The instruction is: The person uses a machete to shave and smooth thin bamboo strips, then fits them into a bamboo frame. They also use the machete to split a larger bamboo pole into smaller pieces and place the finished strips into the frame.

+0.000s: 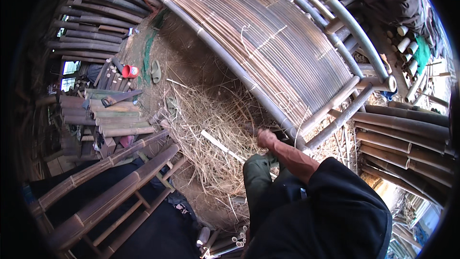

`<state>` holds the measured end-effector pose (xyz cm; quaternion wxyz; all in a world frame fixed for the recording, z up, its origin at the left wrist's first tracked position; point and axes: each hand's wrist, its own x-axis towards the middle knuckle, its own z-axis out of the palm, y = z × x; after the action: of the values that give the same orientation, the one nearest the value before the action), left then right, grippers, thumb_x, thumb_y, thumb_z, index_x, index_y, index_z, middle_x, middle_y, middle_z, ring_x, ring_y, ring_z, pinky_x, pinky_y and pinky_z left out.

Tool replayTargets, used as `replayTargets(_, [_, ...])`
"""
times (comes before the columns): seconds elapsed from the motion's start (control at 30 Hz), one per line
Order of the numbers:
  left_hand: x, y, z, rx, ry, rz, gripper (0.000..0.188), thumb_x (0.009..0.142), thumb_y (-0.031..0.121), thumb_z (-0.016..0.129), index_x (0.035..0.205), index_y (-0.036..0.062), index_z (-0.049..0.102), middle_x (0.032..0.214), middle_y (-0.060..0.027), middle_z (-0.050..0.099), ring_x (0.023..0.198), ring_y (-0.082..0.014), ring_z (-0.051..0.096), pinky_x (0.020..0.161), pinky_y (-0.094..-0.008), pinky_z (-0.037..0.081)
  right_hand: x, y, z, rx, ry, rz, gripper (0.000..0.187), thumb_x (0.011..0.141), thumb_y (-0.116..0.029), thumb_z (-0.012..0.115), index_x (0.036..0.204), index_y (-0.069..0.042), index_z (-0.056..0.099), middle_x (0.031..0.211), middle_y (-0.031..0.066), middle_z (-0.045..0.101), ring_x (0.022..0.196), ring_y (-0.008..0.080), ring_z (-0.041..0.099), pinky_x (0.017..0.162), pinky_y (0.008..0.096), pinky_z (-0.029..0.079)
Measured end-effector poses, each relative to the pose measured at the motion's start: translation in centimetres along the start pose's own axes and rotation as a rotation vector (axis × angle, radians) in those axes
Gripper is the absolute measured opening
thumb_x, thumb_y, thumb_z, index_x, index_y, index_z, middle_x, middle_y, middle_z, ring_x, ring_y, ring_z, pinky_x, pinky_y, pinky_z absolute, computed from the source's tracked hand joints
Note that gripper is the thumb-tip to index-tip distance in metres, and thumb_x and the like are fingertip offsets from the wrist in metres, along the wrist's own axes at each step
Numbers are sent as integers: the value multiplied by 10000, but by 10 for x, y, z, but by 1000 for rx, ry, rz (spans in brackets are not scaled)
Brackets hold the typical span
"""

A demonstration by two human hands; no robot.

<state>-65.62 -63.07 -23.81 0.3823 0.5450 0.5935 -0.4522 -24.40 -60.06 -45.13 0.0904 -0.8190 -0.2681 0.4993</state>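
My right hand (266, 138) is closed, low beside the near corner of a bamboo bed frame (211, 41). What it grips, if anything, is blurred and I cannot make it out. The bare forearm reaches in from a dark sleeve on the right. Narrow bamboo slats (268, 33) cover the frame's top, and a thin loose strip (245, 38) curls up from them. Below my hand, a knee in green trousers (258, 175) shows. My left hand does not show.
Bamboo shavings (211, 129) litter the ground, with a pale split strip (223, 146) on top. Leftward are a handsaw (120, 98) on cut bamboo, a red cup (130, 71) and a slipper (156, 72). A bamboo rack (115, 192) stands lower left; bamboo poles (407, 129) are stacked at right.
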Motion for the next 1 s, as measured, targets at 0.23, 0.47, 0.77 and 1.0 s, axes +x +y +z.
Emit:
replayTargets(0.23, [52, 15, -66, 107, -39, 46, 415, 838, 304, 583, 1131, 11, 570, 1062, -249, 616, 920, -417, 621, 837, -471, 497, -32, -15, 1, 229, 588, -82, 305, 828, -203, 568, 1058, -37, 456, 637, 203, 579, 529, 350, 597, 476, 469, 475])
replayTargets(0.47, [155, 244, -189, 615, 445, 671, 624, 852, 219, 598, 1359, -75, 384, 1437, -268, 351, 1327, -386, 343, 1118, -423, 270, -64, 80, -67, 727, 746, 553, 383, 837, -230, 584, 1092, 40, 494, 896, 275, 616, 784, 417, 612, 710, 486, 492])
replayTargets(0.77, [239, 564, -87, 1295, 434, 1598, 796, 839, 318, 606, 1489, 71, 218, 1551, -127, 202, 1433, -322, 181, 1153, -481, 202, -101, 105, 7, 1050, 940, 747, 460, 856, -223, 652, 1236, -21, 489, 729, 116, 592, 583, 203, 584, 517, 355, 463])
replayTargets(1.0, [306, 584, -36, 1531, 212, 1414, 869, 818, 440, 614, 1508, 123, 191, 1579, -87, 115, 1452, -329, 81, 1152, -527, 152, -103, 98, 18, 1483, 820, 827, 505, 875, -135, 650, 1323, -68, 426, 693, 28, 523, 513, 103, 516, 450, 264, 428])
